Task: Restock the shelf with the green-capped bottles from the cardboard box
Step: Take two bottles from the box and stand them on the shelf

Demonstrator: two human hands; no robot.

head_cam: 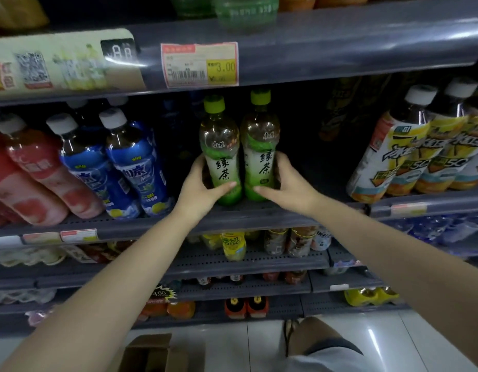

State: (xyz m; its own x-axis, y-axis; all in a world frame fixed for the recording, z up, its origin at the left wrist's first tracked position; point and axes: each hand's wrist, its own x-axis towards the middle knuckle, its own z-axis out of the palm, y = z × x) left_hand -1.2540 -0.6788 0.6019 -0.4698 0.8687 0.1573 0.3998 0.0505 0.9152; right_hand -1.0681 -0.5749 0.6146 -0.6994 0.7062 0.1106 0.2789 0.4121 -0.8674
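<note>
Two green-capped tea bottles stand upright side by side at the front of the grey middle shelf (pixel 254 214). My left hand (pixel 199 187) is wrapped around the lower part of the left bottle (pixel 220 146). My right hand (pixel 286 183) grips the lower part of the right bottle (pixel 262 140). Both bottle bases rest on or just above the shelf board; I cannot tell which. The open cardboard box (pixel 152 354) sits on the floor below, near the bottom edge; its contents are hidden.
Blue-labelled bottles (pixel 136 162) and pink ones (pixel 42 173) lean to the left of the gap. Yellow-labelled bottles (pixel 409 149) stand at the right. A dark space lies behind the two tea bottles. The upper shelf edge carries a price tag (pixel 200 64). Lower shelves hold more drinks.
</note>
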